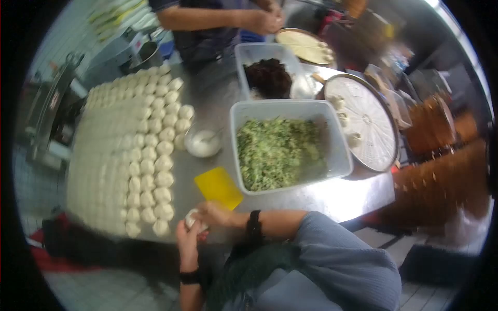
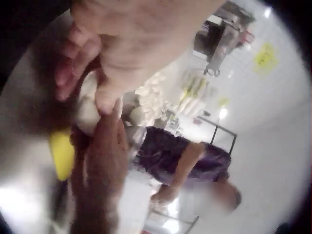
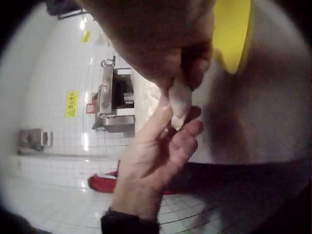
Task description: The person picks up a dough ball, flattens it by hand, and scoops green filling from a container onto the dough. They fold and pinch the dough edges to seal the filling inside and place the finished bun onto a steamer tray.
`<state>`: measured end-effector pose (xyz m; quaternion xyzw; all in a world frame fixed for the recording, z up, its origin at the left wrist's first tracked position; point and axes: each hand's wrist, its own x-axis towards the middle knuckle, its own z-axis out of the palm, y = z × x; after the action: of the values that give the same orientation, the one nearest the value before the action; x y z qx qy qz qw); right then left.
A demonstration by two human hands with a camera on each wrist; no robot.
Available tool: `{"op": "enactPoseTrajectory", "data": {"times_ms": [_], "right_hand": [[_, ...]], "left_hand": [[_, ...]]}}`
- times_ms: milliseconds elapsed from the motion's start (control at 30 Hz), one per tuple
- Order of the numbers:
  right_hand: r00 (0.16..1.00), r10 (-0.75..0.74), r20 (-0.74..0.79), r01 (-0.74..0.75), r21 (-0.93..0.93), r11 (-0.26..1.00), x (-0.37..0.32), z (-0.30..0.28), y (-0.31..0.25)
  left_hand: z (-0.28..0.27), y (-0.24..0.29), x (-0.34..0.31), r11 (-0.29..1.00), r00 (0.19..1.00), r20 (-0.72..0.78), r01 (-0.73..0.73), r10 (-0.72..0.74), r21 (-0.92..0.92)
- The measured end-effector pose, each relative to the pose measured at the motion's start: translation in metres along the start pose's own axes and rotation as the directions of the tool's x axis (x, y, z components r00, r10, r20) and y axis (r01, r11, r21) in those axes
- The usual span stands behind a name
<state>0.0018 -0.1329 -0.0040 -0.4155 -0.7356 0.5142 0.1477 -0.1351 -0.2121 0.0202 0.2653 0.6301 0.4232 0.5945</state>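
A small white dough bun (image 1: pixel 191 220) is between my two hands, at the front edge of the steel table. My left hand (image 1: pixel 188 242) holds it from below, with thumb and fingers around it. From the other side my right hand (image 1: pixel 217 213) pinches the dough; in the right wrist view the bun (image 3: pixel 179 103) looks stretched between both hands. Fingers hide part of it. Just beyond my right hand lies a yellow scraper sheet (image 1: pixel 219 187). To the left, rows of pale buns (image 1: pixel 148 166) cover the table.
A plastic tub of chopped green filling (image 1: pixel 280 150) stands right of centre, with a tub of dark filling (image 1: pixel 268 78) behind. A bowl of white powder (image 1: pixel 203 142) sits beside the buns. A round steamer tray (image 1: pixel 371 124) is at right. Another person (image 1: pixel 207 26) works across the table.
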Motion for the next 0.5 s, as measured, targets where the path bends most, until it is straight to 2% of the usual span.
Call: {"op": "enactPoseTrajectory", "data": {"times_ms": [67, 100, 133, 167, 200, 233, 267, 300, 333, 367, 400, 433, 500], "right_hand": [[0.98, -0.052, 0.19, 0.105, -0.28, 0.954, -0.003, -0.009, 0.003], [0.986, -0.141, 0.083, 0.161, -0.324, 0.932, -0.01, -0.005, 0.001], [0.972, -0.235, -0.023, 0.21, -0.366, 0.907, -0.014, -0.002, 0.0], [0.931, -0.365, -0.024, 0.327, -0.393, 0.859, -0.011, -0.001, -0.002], [0.874, -0.484, -0.041, 0.424, -0.42, 0.802, -0.008, 0.002, -0.003], [0.863, -0.504, -0.006, 0.463, -0.386, 0.798, -0.006, 0.009, 0.002], [0.824, -0.565, 0.049, 0.52, -0.461, 0.719, -0.003, 0.016, 0.01], [0.784, -0.613, 0.1, 0.563, -0.532, 0.633, 0.0, 0.021, 0.013], [0.802, -0.584, 0.127, 0.563, -0.491, 0.665, 0.003, 0.024, 0.016], [0.797, -0.585, 0.146, 0.574, -0.482, 0.662, 0.005, 0.024, 0.021], [0.801, -0.573, 0.174, 0.574, -0.491, 0.655, 0.004, 0.019, 0.019], [0.803, -0.562, 0.198, 0.575, -0.505, 0.644, 0.001, 0.013, 0.015], [0.819, -0.548, 0.169, 0.554, -0.482, 0.679, -0.011, 0.005, 0.01]], "left_hand": [[-0.002, -0.01, 0.001, 0.984, 0.993, -0.119, 0.04, -0.019, 0.174], [0.001, -0.004, 0.001, 0.959, 0.983, -0.177, 0.095, -0.048, 0.267], [-0.003, -0.006, 0.002, 0.926, 0.975, -0.218, 0.055, 0.03, 0.374], [-0.007, -0.011, 0.002, 0.878, 0.965, -0.243, 0.034, 0.095, 0.478], [-0.011, -0.016, 0.0, 0.732, 0.899, -0.276, -0.069, 0.341, 0.678], [-0.015, -0.019, 0.002, 0.51, 0.797, -0.219, -0.127, 0.563, 0.851], [-0.019, -0.022, 0.003, 0.549, 0.756, -0.27, -0.139, 0.596, 0.824], [-0.021, -0.019, 0.001, 0.55, 0.753, -0.289, -0.115, 0.592, 0.827], [-0.021, -0.015, 0.001, 0.812, 0.874, -0.33, -0.115, 0.356, 0.573], [-0.018, -0.013, 0.0, 0.971, 0.956, -0.272, -0.041, 0.107, 0.237], [-0.014, -0.027, 0.009, 0.982, 0.98, -0.167, -0.075, 0.104, 0.172], [-0.009, -0.028, 0.008, 0.984, 0.979, -0.178, -0.065, 0.094, 0.165], [-0.008, -0.022, 0.014, 0.92, 0.956, -0.215, -0.106, 0.199, 0.378]]}}
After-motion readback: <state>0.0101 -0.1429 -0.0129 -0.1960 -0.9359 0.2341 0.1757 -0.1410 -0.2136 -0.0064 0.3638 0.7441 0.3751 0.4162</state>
